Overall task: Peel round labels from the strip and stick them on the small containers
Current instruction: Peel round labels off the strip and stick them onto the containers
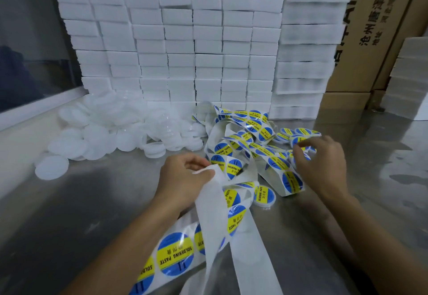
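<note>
Scene: I am standing at a steel table (pixel 92 202), looking down at both my bare hands working in a tangle of label strip.

Left hand: my left hand (pixel 185 178) is pinching the white backing of the label strip (pixel 215 204) between thumb and curled fingers, holding it up off the table.

Right hand: my right hand (pixel 322 162) is reaching into the labelled containers (pixel 298 132), fingers curled; I cannot tell whether it is gripping one or only touching it.

Strip: it is trailing from my left hand toward me and piling in loops between my hands, carrying round blue and yellow labels (pixel 175 254).

Containers: a labelled one (pixel 264 195) is lying just beside the strip; a heap of unlabelled white containers (pixel 111 130) is waiting at the far left.

Handling: I am judging the strip as light, limp and slick-backed, prone to twisting. Each label looks thin and likely to curl onto itself, so I would lift it by its edge. The containers look light and apt to slide on steel.

Background: stacked white foam blocks (pixel 180 46) and cardboard boxes (pixel 379 28).
</note>
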A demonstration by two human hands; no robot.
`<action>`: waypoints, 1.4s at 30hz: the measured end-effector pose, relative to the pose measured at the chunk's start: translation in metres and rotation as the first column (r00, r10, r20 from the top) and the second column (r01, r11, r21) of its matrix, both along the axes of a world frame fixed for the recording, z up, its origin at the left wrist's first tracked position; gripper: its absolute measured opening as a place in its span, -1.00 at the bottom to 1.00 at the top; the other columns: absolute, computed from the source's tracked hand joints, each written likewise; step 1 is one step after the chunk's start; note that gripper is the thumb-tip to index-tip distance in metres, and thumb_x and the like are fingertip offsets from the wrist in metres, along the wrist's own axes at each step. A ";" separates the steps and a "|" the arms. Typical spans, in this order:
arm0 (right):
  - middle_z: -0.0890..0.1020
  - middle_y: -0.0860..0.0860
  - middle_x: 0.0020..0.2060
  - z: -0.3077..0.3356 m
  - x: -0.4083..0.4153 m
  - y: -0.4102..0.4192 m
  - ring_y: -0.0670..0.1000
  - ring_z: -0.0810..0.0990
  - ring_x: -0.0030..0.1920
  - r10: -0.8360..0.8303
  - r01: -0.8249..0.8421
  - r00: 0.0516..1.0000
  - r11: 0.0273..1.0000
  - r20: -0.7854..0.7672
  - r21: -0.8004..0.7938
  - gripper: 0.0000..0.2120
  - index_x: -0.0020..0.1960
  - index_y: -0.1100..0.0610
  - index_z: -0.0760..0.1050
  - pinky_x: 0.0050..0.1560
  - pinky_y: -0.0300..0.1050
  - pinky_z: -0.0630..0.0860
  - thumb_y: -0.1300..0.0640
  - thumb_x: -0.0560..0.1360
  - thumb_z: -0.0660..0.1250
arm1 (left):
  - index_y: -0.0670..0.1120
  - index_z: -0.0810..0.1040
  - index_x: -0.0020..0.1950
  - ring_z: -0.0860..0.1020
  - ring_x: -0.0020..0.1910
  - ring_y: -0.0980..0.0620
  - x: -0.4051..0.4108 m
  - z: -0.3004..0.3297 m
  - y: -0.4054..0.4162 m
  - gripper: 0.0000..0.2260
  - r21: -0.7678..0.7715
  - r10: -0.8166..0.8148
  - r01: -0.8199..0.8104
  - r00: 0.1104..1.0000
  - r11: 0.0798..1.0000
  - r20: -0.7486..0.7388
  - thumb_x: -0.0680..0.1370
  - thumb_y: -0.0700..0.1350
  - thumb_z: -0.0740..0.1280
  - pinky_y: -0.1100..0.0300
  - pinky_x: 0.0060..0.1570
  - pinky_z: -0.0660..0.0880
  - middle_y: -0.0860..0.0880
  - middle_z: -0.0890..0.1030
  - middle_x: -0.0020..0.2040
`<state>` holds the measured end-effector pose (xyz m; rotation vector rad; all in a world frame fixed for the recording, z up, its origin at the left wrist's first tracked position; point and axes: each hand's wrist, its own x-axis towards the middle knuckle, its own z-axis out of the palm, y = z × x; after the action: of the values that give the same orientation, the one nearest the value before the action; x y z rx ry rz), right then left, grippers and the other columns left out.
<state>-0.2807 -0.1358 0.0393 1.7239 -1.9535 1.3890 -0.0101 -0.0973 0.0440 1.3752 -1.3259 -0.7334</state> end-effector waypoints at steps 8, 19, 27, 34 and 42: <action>0.61 0.11 -0.51 0.031 0.096 0.051 0.01 0.48 -0.59 0.604 -0.753 0.544 0.657 0.583 0.023 -0.89 -0.14 0.03 0.57 -0.52 -0.23 0.41 0.04 0.55 0.37 | 0.05 0.61 -0.23 0.60 -0.24 0.20 -0.006 0.012 0.011 -0.83 -0.461 0.041 -0.019 0.998 0.887 0.037 0.46 -0.21 0.47 0.41 -0.24 0.46 0.14 0.64 -0.27; 0.72 0.01 -0.06 0.025 0.095 0.043 -0.03 0.68 -0.16 0.472 -0.855 0.005 0.459 0.882 -0.242 -0.63 0.21 0.17 0.58 -0.15 -0.21 0.59 0.23 0.41 0.43 | -0.13 0.66 -0.17 0.61 -0.01 0.11 -0.023 0.007 0.022 -0.93 -0.621 -0.055 0.272 0.937 0.735 0.345 0.40 -0.16 0.50 0.11 -0.11 0.57 -0.01 0.62 -0.03; 0.68 0.05 0.11 0.022 0.096 0.042 -0.02 0.68 -0.10 0.604 -0.858 0.058 0.438 0.795 -0.269 -0.56 0.15 0.17 0.61 -0.04 -0.15 0.60 0.54 0.39 0.36 | 0.01 0.48 -0.11 0.62 -0.20 0.05 -0.018 0.008 0.012 -0.62 -0.213 -0.072 0.037 0.984 0.976 -0.161 0.26 -0.17 0.62 0.27 -0.25 0.54 0.00 0.61 -0.15; 0.73 0.11 -0.07 0.020 0.094 0.041 0.02 0.71 -0.02 0.640 -0.827 0.133 0.493 0.757 -0.272 -0.61 -0.06 0.11 0.68 -0.06 -0.23 0.59 0.56 0.40 0.34 | -0.09 0.44 -0.41 0.57 -0.36 -0.02 -0.015 0.004 0.011 -0.65 -0.025 -0.073 0.069 0.973 0.997 -0.220 0.26 -0.02 0.60 0.00 -0.26 0.61 -0.10 0.54 -0.43; 0.74 0.04 -0.14 0.022 0.090 0.043 -0.07 0.70 -0.11 0.700 -0.795 0.289 0.556 0.653 -0.243 -0.63 -0.07 0.12 0.65 -0.09 -0.27 0.59 0.56 0.40 0.36 | -0.16 0.66 -0.10 0.67 -0.16 -0.08 -0.016 0.013 0.011 -0.49 0.076 -0.189 0.236 0.903 0.969 -0.386 0.17 0.20 0.52 0.08 -0.13 0.60 -0.19 0.70 -0.14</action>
<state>-0.1908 -0.0927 0.0617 2.6874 -1.4248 2.6270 -0.0257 -0.0864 0.0571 1.1178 -1.1452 -1.1821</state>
